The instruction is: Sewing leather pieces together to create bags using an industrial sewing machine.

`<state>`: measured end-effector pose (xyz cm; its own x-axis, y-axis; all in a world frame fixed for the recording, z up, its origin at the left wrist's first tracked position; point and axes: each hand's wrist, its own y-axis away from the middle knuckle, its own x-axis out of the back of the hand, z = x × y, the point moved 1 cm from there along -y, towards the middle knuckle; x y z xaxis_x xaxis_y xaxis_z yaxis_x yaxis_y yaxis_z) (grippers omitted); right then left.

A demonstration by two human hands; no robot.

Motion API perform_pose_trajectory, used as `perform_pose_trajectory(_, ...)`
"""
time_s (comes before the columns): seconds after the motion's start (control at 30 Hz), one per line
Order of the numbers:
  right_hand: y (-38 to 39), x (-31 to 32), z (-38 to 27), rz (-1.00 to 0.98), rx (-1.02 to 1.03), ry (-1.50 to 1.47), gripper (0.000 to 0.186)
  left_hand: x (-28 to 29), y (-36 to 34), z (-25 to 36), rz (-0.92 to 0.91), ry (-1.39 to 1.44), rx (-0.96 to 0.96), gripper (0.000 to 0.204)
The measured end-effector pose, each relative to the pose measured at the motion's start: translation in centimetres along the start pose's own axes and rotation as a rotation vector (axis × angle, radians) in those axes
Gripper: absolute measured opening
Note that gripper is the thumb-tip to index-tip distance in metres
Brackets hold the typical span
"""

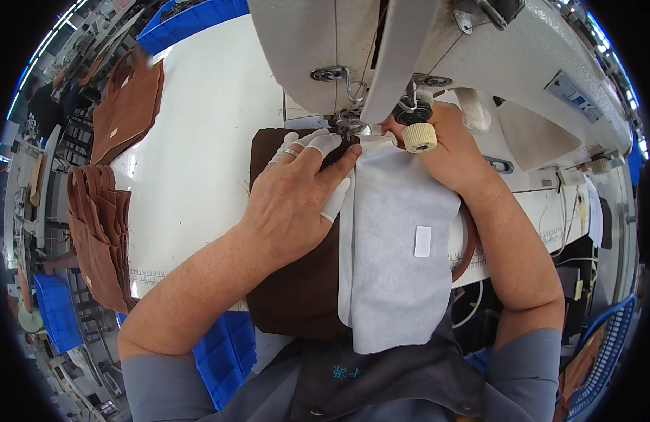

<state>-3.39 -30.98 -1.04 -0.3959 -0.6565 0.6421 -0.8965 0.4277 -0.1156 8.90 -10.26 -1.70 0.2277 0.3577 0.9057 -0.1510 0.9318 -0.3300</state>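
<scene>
My left hand [293, 179], with white finger cots and a ring, lies with its fingers spread on a dark brown fabric panel [297, 295], close to the presser foot [351, 125] of the sewing machine [522, 63]. Next to it, a pale grey lining piece [398, 204] with a small white patch [422, 241] lies over the panel and hangs toward my lap. My right hand [451, 144] reaches in at the lining's far edge. The machine's cream knob [420, 137] hides most of its fingers, so their grip is unclear. A brown handle loop [469, 243] curves out beside the lining.
Brown bags with handles [100, 239] hang in a stack over the white table's [198, 141] left edge. Another brown bag [131, 105] lies at the far left. Blue bins stand behind and below the table, including a blue crate [191, 24]. A blue basket [606, 352] is at the lower right.
</scene>
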Motion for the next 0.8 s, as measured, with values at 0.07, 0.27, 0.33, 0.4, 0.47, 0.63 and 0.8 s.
perform_pose_trajectory(0.07,0.2,-0.1,0.4,0.048,0.062,-0.061,0.042,0.0,0.0,0.0,0.005,-0.005,-0.004,0.042)
perform_pose_trajectory(0.27,0.3,-1.0,0.6,0.174,0.062,-0.358,0.059,0.0,0.0,0.0,0.0,-0.017,-0.013,0.044)
perform_pose_trajectory(0.33,0.3,-1.0,0.3,0.185,0.057,-0.358,0.058,0.0,0.0,0.0,-0.004,-0.022,-0.019,0.045)
perform_pose_trajectory(0.4,0.5,-0.8,0.0,0.198,-0.005,-0.324,0.058,0.1,0.1,0.1,-0.033,-0.021,-0.003,0.046)
perform_pose_trajectory(0.47,0.2,-0.6,-0.3,0.176,0.025,-0.314,0.058,0.2,0.1,0.2,-0.034,-0.021,-0.004,0.047)
perform_pose_trajectory(0.63,0.4,-0.7,-0.4,0.185,-0.007,-0.347,0.06,0.3,0.3,0.7,-0.01,0.011,-0.022,0.047)
perform_pose_trajectory(0.8,0.5,-0.6,-0.6,0.137,-0.046,-0.418,0.061,0.2,0.6,1.0,-0.036,-0.006,-0.005,0.044)
